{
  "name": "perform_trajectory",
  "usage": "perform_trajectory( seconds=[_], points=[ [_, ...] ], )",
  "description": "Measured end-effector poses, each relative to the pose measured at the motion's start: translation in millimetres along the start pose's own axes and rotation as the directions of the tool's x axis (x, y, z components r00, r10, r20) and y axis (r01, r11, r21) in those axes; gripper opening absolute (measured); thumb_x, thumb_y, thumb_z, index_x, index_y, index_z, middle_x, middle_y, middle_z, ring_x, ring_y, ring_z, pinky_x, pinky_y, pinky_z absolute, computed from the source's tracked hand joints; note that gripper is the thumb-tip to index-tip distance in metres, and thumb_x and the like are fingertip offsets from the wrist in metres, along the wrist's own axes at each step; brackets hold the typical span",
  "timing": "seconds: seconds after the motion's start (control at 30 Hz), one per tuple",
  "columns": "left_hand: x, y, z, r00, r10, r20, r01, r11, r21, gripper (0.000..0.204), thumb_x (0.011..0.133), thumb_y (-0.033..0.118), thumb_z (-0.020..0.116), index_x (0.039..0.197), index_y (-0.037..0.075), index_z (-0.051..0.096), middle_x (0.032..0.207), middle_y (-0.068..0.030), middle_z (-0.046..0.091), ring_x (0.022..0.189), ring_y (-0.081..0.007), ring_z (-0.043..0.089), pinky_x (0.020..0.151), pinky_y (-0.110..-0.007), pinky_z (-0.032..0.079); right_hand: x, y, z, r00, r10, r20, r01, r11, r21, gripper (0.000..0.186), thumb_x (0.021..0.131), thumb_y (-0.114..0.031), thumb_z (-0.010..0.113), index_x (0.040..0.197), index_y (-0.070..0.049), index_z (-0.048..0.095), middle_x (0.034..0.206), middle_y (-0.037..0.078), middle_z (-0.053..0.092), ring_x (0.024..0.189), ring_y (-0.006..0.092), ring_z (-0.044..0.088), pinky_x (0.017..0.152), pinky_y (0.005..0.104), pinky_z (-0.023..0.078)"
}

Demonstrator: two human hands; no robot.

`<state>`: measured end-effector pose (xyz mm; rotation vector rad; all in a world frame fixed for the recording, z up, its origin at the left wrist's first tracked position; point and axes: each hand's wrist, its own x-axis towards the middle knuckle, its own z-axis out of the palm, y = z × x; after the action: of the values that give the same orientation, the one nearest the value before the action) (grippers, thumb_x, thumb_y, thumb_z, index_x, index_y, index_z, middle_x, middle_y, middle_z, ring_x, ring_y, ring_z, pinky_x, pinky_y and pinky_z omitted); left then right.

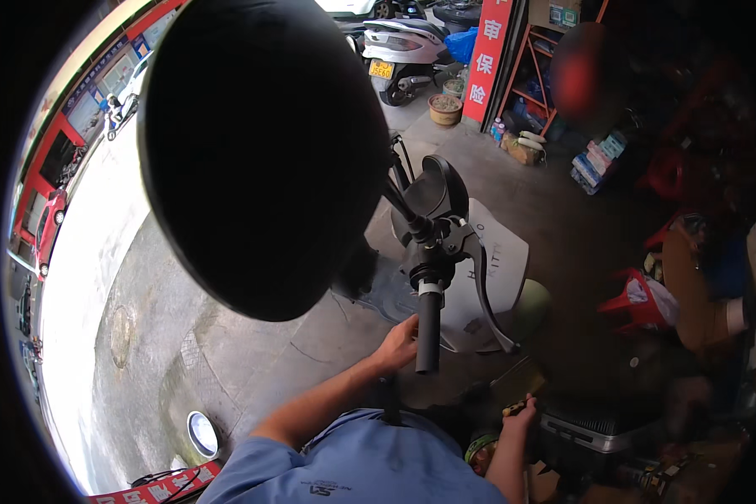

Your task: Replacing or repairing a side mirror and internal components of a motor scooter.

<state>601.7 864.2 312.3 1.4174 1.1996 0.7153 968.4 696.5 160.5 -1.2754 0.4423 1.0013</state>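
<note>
1. Handlebar grip [428, 336], dark grey, one; centre of frame, its free end toward the lower edge. I judged it rubbery, firm and slow to slip; fixed to the bar, it would have turned with the steering rather than lifted away. Best hold: palm around mid-length.
2. My left hand [399, 344], bare; just left of the grip, fingertips at its edge. Whether they closed around it or merely rested there, I could not tell.
3. Brake lever [483, 286], slim, curved, dark; right of the grip. Likely stiff and sprung, best drawn near its outer end. Neither hand was on it.
4. Black mirror [265, 160], large oval, on a stem; upper left to centre. Probably light, its face fragile; better held by the stem.
5. White panel [504, 260], lettered; right of centre, behind the lever. Seemingly thin.
6. My right hand [521, 410], lower right; fingers closed on a small yellow-and-black item [512, 409], kind unclear, apparently light.
7. Black case [588, 433], ridged; lower right, near that hand.
</note>
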Motion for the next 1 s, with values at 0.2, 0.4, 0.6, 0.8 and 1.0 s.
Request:
perform_trajectory(
  seconds=[0.2,0.4,0.6,0.8,1.0],
  points=[
    [-34,2,-24,0.962,-0.050,0.269,0.051,0.999,0.000,0.030,0.087,0.023,0.060,0.108,0.001,0.058,0.103,-0.0152,0.066,0.100,-0.0284,0.063,0.087,-0.037,0.048,-111,31,59,0.911,-0.103,0.400,0.070,0.993,0.096,0.012,0.089,-0.017,0.060,0.101,-0.014,0.061,0.096,0.002,0.065,0.094,0.0217,0.062,0.083,0.0413,0.050],
    [-45,1,-29,0.944,0.008,0.331,-0.002,1.000,-0.018,0.032,0.088,0.024,0.060,0.110,0.001,0.059,0.102,-0.0156,0.066,0.099,-0.0283,0.063,0.087,-0.038,0.048,-202,51,126,0.866,-0.056,0.497,0.205,0.946,-0.253,0.020,0.084,0.003,0.061,0.096,-0.012,0.057,0.093,0.002,0.060,0.082,0.0123,0.059,0.065,0.0251,0.049],
    [-51,11,-53,0.938,0.068,0.339,-0.092,0.994,0.053,0.037,0.089,0.027,0.059,0.116,0.002,0.057,0.105,-0.0159,0.065,0.099,-0.0290,0.062,0.088,-0.037,0.047,-226,92,161,0.762,0.042,0.647,0.179,0.946,-0.272,0.016,0.086,0.003,0.058,0.101,-0.005,0.060,0.105,0.010,0.062,0.091,0.0182,0.061,0.077,0.0317,0.054],
    [-45,-2,-94,0.916,0.216,0.339,-0.278,0.950,0.146,0.037,0.087,0.026,0.061,0.116,0.003,0.058,0.103,-0.0175,0.062,0.099,-0.0337,0.059,0.086,-0.040,0.047,-249,118,197,0.709,0.112,0.696,0.169,0.932,-0.322,0.013,0.093,-0.006,0.055,0.103,-0.003,0.061,0.108,0.011,0.062,0.095,0.0173,0.062,0.086,0.0319,0.053],
    [-19,-41,-159,0.866,0.262,0.427,-0.330,0.939,0.094,0.031,0.087,0.022,0.061,0.110,0.001,0.059,0.101,-0.0178,0.059,0.096,-0.0352,0.058,0.083,-0.040,0.046,-248,145,226,0.795,0.041,0.605,0.252,0.886,-0.391,0.016,0.095,-0.010,0.052,0.109,-0.005,0.058,0.085,0.000,0.056,0.072,0.0087,0.054,0.069,0.0257,0.045]
  ],
)
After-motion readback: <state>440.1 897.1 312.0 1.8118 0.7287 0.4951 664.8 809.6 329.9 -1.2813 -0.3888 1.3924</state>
